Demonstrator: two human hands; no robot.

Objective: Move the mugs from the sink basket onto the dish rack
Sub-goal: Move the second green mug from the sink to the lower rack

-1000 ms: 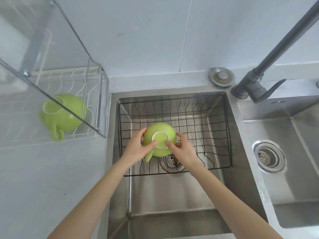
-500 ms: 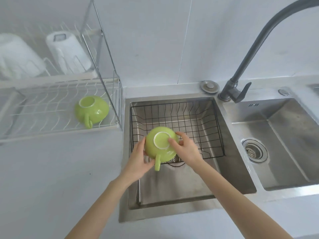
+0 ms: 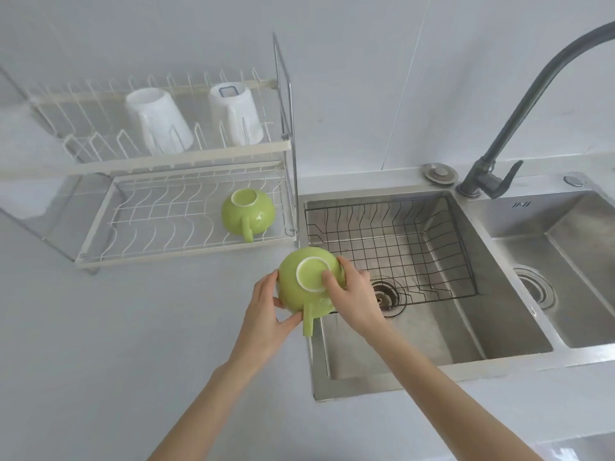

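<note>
I have the round, glossy lime-green ceramic mug (image 3: 307,281) upside down between both palms, its pale foot ring facing me and its handle pointing back toward my body. My left hand (image 3: 266,306) cups the side away from the stainless steel sink (image 3: 432,354), thumb tucked under by the handle; my right hand (image 3: 352,294) wraps the sink side, with a fingertip resting on the foot ring. Both hands are closed on the mug, which hangs above the grey counter at the sink's near-left edge, already clear of the black wire sink basket (image 3: 392,247). That basket, inside the sink, looks empty.

To finish well, I would keep the mug inverted and level, carry it away from the sink and over the front rail of the white wire dish rack (image 3: 159,214). I judge the open wires left of the second lime-green mug (image 3: 248,211) the safest landing, leaving a gap so glazed ceramic doesn't knock. Two white plastic cups (image 3: 159,124) sit on the upper tier, out of the path.
</note>
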